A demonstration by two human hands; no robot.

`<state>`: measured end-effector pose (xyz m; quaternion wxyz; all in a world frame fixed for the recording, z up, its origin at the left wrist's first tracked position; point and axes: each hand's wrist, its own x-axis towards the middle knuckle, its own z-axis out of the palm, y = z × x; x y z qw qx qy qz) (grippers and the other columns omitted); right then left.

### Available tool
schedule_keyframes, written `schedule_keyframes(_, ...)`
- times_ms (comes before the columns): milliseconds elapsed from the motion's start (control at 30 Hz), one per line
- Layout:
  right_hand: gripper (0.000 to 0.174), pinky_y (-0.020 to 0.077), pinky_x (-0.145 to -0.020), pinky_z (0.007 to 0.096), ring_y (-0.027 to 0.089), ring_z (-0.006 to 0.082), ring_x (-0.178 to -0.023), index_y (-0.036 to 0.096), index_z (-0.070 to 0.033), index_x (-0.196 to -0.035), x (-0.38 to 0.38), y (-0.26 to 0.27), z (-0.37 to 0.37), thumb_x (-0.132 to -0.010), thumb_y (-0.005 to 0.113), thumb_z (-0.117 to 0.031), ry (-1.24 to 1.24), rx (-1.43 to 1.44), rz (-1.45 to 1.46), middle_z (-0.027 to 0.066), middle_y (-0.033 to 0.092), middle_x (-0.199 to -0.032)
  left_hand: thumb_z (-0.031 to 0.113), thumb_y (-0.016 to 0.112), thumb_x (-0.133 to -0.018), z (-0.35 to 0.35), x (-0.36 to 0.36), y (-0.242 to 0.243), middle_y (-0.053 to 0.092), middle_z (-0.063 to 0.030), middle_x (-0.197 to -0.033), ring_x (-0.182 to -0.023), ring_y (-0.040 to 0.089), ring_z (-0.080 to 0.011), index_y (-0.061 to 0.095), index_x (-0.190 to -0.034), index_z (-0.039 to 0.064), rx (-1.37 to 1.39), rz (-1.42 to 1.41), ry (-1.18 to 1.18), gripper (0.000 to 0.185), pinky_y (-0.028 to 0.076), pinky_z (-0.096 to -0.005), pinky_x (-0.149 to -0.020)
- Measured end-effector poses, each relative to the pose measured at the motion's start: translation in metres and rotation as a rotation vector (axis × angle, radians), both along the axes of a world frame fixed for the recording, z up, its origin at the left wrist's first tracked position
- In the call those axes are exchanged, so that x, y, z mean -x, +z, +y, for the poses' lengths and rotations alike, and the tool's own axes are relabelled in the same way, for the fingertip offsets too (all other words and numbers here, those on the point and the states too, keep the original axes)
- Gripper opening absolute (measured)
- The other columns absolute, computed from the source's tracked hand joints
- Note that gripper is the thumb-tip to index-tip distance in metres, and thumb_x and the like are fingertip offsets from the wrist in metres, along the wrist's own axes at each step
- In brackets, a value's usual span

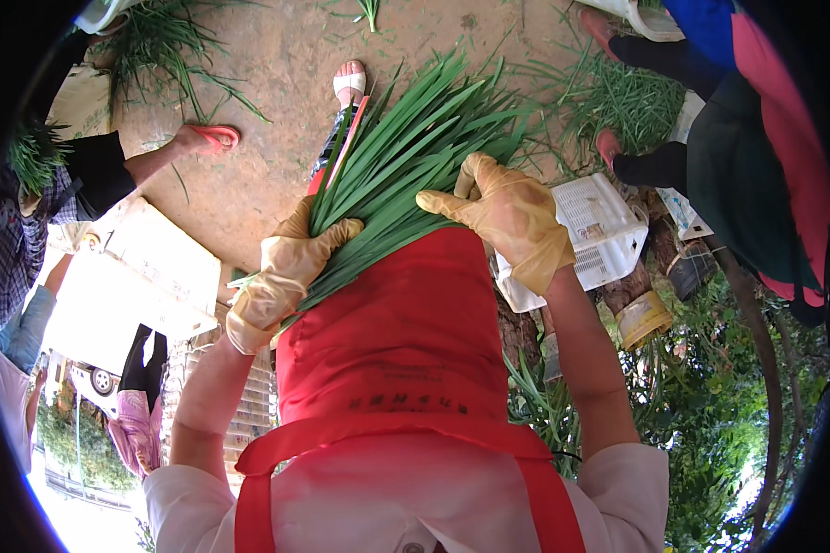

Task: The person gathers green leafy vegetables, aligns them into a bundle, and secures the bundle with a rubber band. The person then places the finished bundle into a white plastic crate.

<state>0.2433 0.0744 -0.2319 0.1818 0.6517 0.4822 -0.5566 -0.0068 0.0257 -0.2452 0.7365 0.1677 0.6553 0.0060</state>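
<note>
A large bunch of long, flat green leaves, like garlic chives (pixel 401 166), lies slanting across my lap over a red apron (pixel 394 332). In a pale yellow glove, my left hand (pixel 294 256) grips the bunch near its lower-left end, with the thumb over the leaves. The pale stem ends stick out to the left beside the wrist. My right hand (pixel 501 204), gloved the same way, hovers at the right edge of the bunch with thumb and fingers apart. Whether its fingertips touch the leaves cannot be told.
Loose green leaves lie in piles on the dirt floor at the upper left (pixel 166 55) and upper right (pixel 622 97). A white plastic crate (pixel 595 221) stands right of my right hand. People sit at both sides; one at the left holds a green bunch (pixel 38 155).
</note>
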Motion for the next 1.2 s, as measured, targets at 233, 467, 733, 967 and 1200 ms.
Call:
schedule_keyframes(233,0.07,0.0493,-0.076,0.0394,0.065,0.0299,-0.078,0.061,0.0,-0.084,0.0,-0.016,-0.003,-0.076,0.064,-0.069,-0.096,0.146,0.053,0.0132,0.066,-0.079,0.02,0.078,-0.082,-0.007,0.002,-0.005,0.068,-0.0042,-0.096,-0.079,0.063,-0.0097,0.055,-0.125,0.004,-0.023,0.004,0.02,0.051,0.053,-0.0253,-0.066)
schedule_keyframes(467,0.059,0.0487,-0.072,0.0293,0.058,0.0133,-0.075,0.067,0.001,-0.099,0.0,-0.023,-0.018,-0.08,0.072,-0.055,-0.298,0.33,0.216,0.0065,0.067,-0.086,0.023,0.078,-0.082,-0.011,0.003,-0.006,0.068,-0.0041,-0.099,-0.088,0.062,-0.0099,0.056,-0.125,0.004,-0.059,0.033,-0.004,0.053,0.051,-0.0241,-0.075)
schedule_keyframes(733,0.017,0.0292,-0.047,0.0204,0.034,0.0002,-0.055,0.058,-0.006,-0.082,0.009,-0.015,-0.053,-0.093,0.064,-0.017,-0.689,0.164,0.296,-0.0085,0.044,-0.062,0.023,0.076,-0.084,-0.012,0.009,-0.016,0.068,-0.0019,-0.099,-0.085,0.061,-0.0096,0.06,-0.121,0.005,-0.023,0.071,0.052,0.044,0.051,-0.0243,-0.076)
schedule_keyframes(967,0.008,0.0414,-0.057,0.0201,0.046,0.0008,-0.064,0.059,-0.007,-0.095,-0.008,-0.008,-0.033,-0.092,0.065,-0.011,-0.704,-0.416,0.271,-0.0056,0.056,-0.073,0.022,0.076,-0.084,-0.006,0.005,-0.011,0.067,-0.0021,-0.098,-0.083,0.061,-0.0097,0.06,-0.121,0.005,0.037,0.038,0.129,0.044,0.051,-0.0245,-0.073)
schedule_keyframes(1200,0.018,0.0529,-0.07,0.028,0.067,0.0169,-0.077,0.062,-0.007,-0.11,-0.007,-0.008,-0.01,-0.092,0.062,-0.009,-0.401,-0.567,0.322,0.0064,0.07,-0.089,0.021,0.076,-0.084,-0.009,0.007,-0.015,0.067,-0.0019,-0.098,-0.083,0.061,-0.0096,0.059,-0.122,0.005,0.021,0.03,0.119,0.044,0.051,-0.0242,-0.074)
